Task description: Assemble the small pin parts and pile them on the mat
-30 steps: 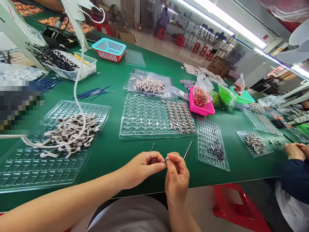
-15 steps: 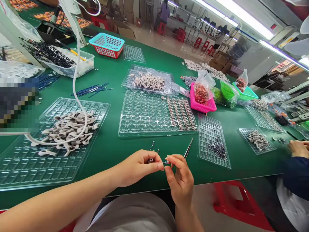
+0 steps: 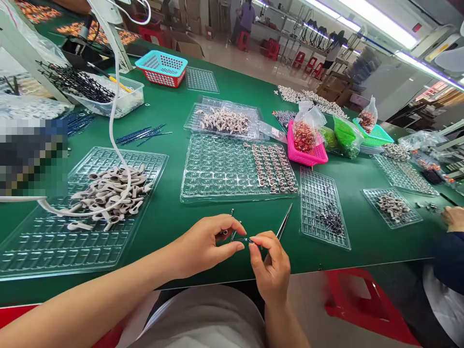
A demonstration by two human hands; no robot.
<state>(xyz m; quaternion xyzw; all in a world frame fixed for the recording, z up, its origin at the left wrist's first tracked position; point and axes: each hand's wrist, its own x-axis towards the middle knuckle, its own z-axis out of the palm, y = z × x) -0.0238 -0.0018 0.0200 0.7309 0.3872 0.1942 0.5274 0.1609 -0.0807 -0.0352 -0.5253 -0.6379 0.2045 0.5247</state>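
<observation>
Between thumb and forefinger, my right hand pinches a small dark part with thin wire ends pointing left. My left hand is just left of it, thumb and forefinger parted around the wire ends. A small grey ring-ended piece shows by its curled fingers; whether they hold it is unclear. Metal tweezers point up and away beside my right hand. Beyond both hands lies a clear tray, its right columns filled with grey-brown pieces.
Grey shells are heaped on a left tray, crossed by a white cable. To the right are a tray of small dark parts, a pink basket and a co-worker's hand.
My left thumb and forefinger have parted from the small part, exposing its wire ends. My right hand still pinches it. The view has shifted slightly.
</observation>
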